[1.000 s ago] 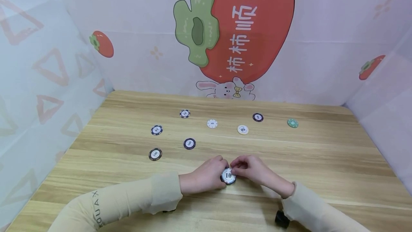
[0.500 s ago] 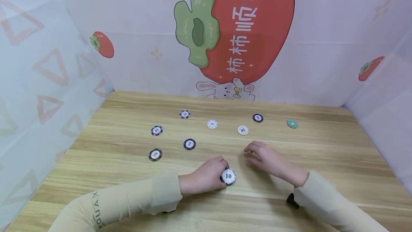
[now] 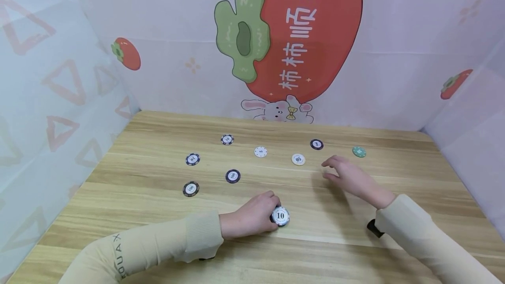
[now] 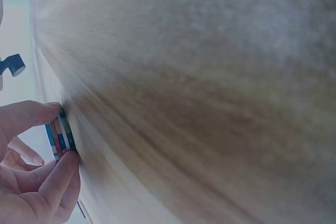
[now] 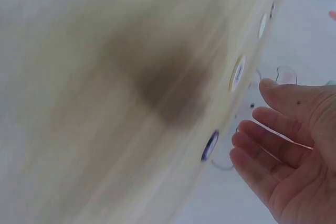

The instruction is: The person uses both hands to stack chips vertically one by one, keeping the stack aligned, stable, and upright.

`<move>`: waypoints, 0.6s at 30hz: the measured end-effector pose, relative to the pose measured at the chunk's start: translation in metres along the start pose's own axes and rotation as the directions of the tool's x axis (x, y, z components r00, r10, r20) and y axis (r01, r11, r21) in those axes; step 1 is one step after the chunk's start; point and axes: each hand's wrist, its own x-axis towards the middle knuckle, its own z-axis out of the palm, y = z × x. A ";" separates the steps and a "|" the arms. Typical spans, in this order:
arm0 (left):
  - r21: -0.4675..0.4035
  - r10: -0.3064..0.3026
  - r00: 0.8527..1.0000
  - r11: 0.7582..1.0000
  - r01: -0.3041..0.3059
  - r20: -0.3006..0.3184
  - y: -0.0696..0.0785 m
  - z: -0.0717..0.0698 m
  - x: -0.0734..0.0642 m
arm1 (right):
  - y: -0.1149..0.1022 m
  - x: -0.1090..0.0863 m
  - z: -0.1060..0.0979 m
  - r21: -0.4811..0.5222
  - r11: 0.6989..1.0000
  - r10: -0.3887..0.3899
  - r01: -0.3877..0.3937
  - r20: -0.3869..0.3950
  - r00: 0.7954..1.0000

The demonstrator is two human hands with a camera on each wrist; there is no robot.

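Note:
My left hand (image 3: 252, 216) grips a small stack of poker chips (image 3: 280, 216) on the table, thumb and fingers around its edge. The top chip is pale and reads 10. In the left wrist view the stack (image 4: 60, 135) shows layers of blue, red and green edges. My right hand (image 3: 355, 182) hovers over the table with loosely bent fingers and holds nothing. Beyond its fingertips lie a cream poker chip (image 3: 298, 159) marked 50 and a dark purple poker chip (image 3: 317, 144). A green poker chip (image 3: 359, 151) lies farther back, beyond that hand.
Several single chips are spread over the wooden table (image 3: 158, 249): a white one (image 3: 261, 151), a purple 500 (image 3: 232, 176), a black 100 (image 3: 191, 189), and two blue ones, one (image 3: 193, 159) nearer and one (image 3: 227, 139) farther. A printed curtain (image 3: 165, 86) closes off the back.
My right hand has left the stack and moved away to the right and toward the back of the table. The left hand has stayed on the stack; the scattered chips have not moved.

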 end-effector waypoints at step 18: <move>-0.013 -0.010 1.000 1.000 0.011 0.017 0.000 -0.001 0.001 | 0.047 0.012 -0.019 -0.051 0.997 0.061 -0.061 0.007 0.998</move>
